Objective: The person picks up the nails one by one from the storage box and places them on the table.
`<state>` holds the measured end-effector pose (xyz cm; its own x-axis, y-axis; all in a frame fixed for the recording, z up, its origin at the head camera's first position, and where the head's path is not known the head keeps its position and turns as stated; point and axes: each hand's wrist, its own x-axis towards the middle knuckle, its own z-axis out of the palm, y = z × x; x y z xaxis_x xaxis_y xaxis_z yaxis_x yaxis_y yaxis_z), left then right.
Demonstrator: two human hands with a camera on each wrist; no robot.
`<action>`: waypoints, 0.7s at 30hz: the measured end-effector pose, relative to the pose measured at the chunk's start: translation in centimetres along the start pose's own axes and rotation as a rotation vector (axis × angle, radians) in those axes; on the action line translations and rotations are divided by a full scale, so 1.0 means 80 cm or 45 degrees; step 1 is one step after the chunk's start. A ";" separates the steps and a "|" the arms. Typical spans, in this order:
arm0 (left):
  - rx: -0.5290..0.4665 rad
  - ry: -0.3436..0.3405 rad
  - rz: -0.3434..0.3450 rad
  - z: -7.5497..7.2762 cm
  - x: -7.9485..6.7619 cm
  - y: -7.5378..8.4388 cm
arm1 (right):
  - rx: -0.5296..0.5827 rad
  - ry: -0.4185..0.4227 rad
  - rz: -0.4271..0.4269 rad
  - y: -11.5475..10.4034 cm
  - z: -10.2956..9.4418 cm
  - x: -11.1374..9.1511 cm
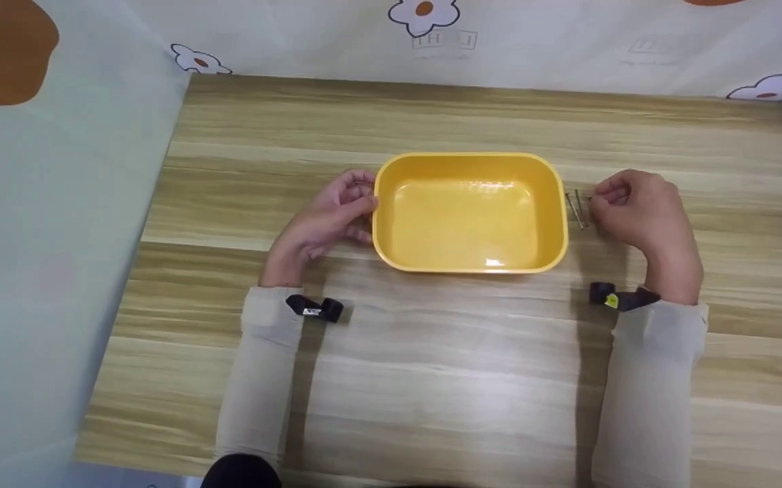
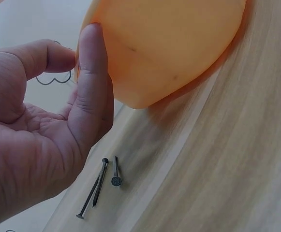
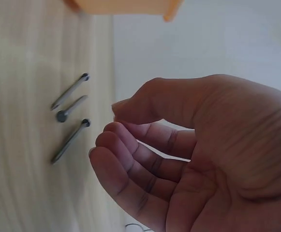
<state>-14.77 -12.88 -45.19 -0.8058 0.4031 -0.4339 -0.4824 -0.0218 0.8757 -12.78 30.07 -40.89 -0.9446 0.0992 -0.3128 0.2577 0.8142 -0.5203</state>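
A yellow rectangular plastic container (image 1: 469,264) with rounded corners stands on the wooden table, its inside bare. My left hand (image 1: 326,213) holds its left side, thumb at the rim and fingers against the outer wall. Just off the container's right side lie some nails (image 1: 577,209). Beside them is my right hand (image 1: 645,207), fingers bent and thumb close to the index fingertip; nothing shows between them. Three nails (image 3: 70,92) lie apart from those fingertips in the right wrist view. In the left wrist view several nails (image 2: 93,191) lie on the table below my left hand.
The wooden table (image 1: 445,379) meets a wall sheet with printed flowers (image 1: 425,13) at the back. A pale sheet (image 1: 86,203) also borders the left edge. Black wrist cameras sit at both cuffs. A dark round object (image 1: 240,471) shows at the bottom.
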 end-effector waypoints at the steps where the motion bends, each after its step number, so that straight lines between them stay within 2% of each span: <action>1: 0.007 0.001 -0.002 0.000 0.000 0.000 | 0.010 0.017 -0.010 -0.003 -0.001 -0.002; 4: 0.033 0.007 -0.004 0.000 -0.002 0.003 | 0.031 0.078 -0.059 -0.016 -0.003 -0.008; 10: 0.129 0.042 0.047 0.000 -0.007 0.009 | 0.147 0.239 -0.244 -0.041 0.002 -0.015; 13: 0.198 0.075 0.063 0.000 -0.008 0.011 | 0.194 0.285 -0.276 -0.048 0.006 -0.015; 17: 0.288 0.196 0.129 0.002 -0.013 0.016 | 0.232 0.292 -0.315 -0.058 0.010 -0.017; 21: 0.431 0.377 0.326 0.012 -0.020 0.025 | 0.269 0.262 -0.414 -0.067 0.014 -0.021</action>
<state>-14.14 -12.70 -42.52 -0.9698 0.1462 -0.1949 -0.1580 0.2314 0.9599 -12.37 24.95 -38.48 -0.9987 -0.0135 0.0483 -0.0443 0.6890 -0.7234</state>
